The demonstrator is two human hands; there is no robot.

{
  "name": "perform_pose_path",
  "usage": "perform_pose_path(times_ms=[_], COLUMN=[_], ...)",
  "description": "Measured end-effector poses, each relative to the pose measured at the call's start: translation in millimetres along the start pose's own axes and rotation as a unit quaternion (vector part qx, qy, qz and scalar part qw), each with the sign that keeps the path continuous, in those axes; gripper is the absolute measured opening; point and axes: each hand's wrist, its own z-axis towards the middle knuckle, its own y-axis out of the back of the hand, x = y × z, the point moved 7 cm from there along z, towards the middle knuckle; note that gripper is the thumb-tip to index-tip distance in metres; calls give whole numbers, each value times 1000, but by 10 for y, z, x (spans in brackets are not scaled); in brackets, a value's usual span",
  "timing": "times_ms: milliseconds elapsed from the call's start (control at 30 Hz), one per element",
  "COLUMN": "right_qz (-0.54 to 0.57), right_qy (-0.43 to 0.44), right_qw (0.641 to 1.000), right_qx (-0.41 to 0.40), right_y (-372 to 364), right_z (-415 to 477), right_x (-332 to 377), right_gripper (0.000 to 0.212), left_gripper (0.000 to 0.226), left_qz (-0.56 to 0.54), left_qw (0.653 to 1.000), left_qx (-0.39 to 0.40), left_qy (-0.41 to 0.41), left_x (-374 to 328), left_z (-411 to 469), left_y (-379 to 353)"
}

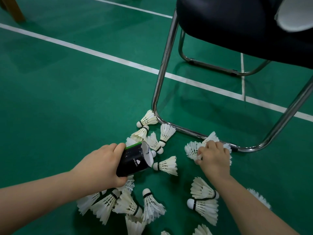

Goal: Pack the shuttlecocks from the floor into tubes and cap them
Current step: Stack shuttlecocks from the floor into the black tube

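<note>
Tube (133,161) sits in L hand (100,165), fingers (119,146) curled round it, mouth facing R. R hand (213,158) pinches a shuttlecock (192,150) by chair leg (186,131); others lie scattered on floor (67,99). Risk: tight grip crushes feathers, or wrong-end entry jams.

White feather shuttlecocks (165,165) lie scattered on the green floor (67,107). A black tube (133,161), mouth open, tilts above them.
</note>
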Motion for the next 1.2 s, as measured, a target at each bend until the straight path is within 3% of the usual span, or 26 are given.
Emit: perform_pose_path(times_ms=[133,267,467,567,633,700,833,933,1100,1200], right_qz=[41,200,509,590,592,570,512,482,511,490], right_qy=[-5,14,-11,25,55,76,150,203,194,214], right_qw=[999,976,858,806,803,818,845,848,785,768], right_qx=[-33,-81,-69,-50,-26,-12,23,84,290,352], right_y=[-33,145,664,888,913,894,823,814,758,753], right_z=[-70,-140,-244,-342,-399,-432,-513,-553,-597,-609], right_x=[-106,-32,283,502,655,783,1021,1177,1363,1467], right_gripper=[27,17,7,24,22,6,40,50,20,17], left_gripper=[59,60,58,56,54,55,60,60,55,55], left_qz=[-2,1,3,1,1,-4,-8,-10,-14,-16], left_qw=[1000,1000,1000,1000,1000,1000,1000,1000,999,999], left_qx=[-4,-4,0,-3,-4,-4,-16,-24,-12,-9], left_qy=[-10,-11,-12,-12,-13,-15,-19,-12,-32,-46], left_x=[-74,-126,-172,-189,-215,-250,-295,-249,-280,-315], left_z=[21,27,63,68,68,64,69,75,4,-13], left_y=[10,10,-8,-2,10,19,70,103,67,62])
